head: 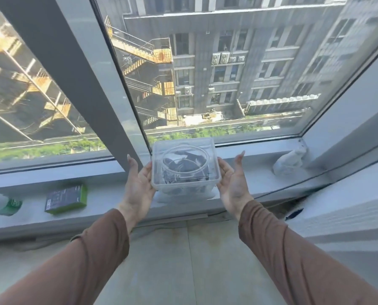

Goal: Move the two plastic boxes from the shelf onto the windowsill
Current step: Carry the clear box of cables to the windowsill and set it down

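Head view, looking down at a windowsill (109, 192) below a large window (238, 73). One clear plastic box (184, 167), square with rounded corners and closed by a clear lid, holds dark, tangled contents that cannot be identified through the plastic; a raised circular ring marks the lid. The box sits at the middle of the sill, just in front of the glass and beside the foot of the grey mullion (78, 69); whether its base rests fully on the sill or hangs just above it cannot be told. The left hand (138, 183) lies against the box's left wall and the right hand (233, 183) against its right wall, palms facing each other, fingers extended and thumbs raised, so that the box is pressed lightly between the two open palms rather than gripped by curled fingers. Both forearms wear brown sleeves (293, 249). Well to the left of the box on the same sill lie a small green-edged carton (66, 199) and, at the frame's edge, a white bottle with a green label (2, 204). Well to the right, in the sill's far corner, rests a crumpled white bag (290, 161). Buildings and an outdoor stair show through the glass.
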A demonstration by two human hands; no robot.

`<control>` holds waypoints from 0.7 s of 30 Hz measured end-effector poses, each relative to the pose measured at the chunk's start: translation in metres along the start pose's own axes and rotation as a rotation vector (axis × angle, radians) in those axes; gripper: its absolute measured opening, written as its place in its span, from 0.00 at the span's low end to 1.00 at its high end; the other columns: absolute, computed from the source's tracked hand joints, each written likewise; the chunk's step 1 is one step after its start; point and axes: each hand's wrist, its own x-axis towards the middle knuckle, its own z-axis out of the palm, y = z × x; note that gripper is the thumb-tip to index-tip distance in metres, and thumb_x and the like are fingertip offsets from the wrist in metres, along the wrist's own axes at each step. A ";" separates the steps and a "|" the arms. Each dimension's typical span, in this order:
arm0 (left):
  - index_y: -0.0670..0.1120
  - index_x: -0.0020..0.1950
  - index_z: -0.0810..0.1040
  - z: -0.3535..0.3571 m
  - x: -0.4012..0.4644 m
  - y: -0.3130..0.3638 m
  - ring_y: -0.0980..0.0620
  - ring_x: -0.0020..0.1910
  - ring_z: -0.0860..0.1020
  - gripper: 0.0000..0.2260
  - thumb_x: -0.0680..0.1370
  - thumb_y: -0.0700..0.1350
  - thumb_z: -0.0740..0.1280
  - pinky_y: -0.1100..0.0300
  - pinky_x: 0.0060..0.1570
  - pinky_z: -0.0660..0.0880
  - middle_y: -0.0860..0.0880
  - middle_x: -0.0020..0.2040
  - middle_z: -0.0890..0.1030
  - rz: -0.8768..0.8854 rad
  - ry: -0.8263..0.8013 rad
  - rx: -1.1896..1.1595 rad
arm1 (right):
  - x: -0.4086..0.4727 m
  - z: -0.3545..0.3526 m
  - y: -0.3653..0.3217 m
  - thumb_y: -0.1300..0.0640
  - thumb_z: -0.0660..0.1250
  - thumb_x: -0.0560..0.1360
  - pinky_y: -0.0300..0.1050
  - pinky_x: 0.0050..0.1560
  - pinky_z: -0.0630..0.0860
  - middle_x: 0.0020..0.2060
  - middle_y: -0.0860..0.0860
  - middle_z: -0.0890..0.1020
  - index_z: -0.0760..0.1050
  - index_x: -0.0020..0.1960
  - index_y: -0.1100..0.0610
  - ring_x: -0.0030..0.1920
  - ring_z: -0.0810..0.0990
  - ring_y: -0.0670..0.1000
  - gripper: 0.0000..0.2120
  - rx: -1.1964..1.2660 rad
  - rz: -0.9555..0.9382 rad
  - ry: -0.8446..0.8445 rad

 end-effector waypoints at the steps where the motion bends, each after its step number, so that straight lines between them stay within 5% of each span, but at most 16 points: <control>1: 0.45 0.77 0.72 -0.001 0.005 -0.002 0.46 0.71 0.78 0.43 0.79 0.75 0.46 0.44 0.78 0.65 0.47 0.70 0.83 0.003 0.009 0.002 | 0.007 -0.002 0.004 0.22 0.45 0.77 0.51 0.72 0.73 0.72 0.54 0.83 0.72 0.80 0.55 0.72 0.81 0.54 0.49 0.012 0.007 0.001; 16: 0.44 0.83 0.66 -0.001 0.030 -0.016 0.45 0.74 0.76 0.45 0.78 0.76 0.48 0.44 0.77 0.66 0.46 0.76 0.78 -0.013 0.057 -0.028 | 0.029 -0.009 0.012 0.19 0.47 0.74 0.59 0.81 0.64 0.73 0.52 0.82 0.70 0.82 0.55 0.75 0.78 0.55 0.52 0.008 0.058 -0.007; 21: 0.45 0.85 0.61 0.007 0.010 -0.003 0.48 0.80 0.68 0.46 0.78 0.76 0.46 0.47 0.81 0.59 0.48 0.83 0.69 -0.027 0.069 0.047 | 0.010 -0.006 -0.007 0.19 0.45 0.74 0.58 0.85 0.51 0.84 0.51 0.68 0.63 0.86 0.54 0.84 0.64 0.52 0.53 -0.067 0.100 -0.008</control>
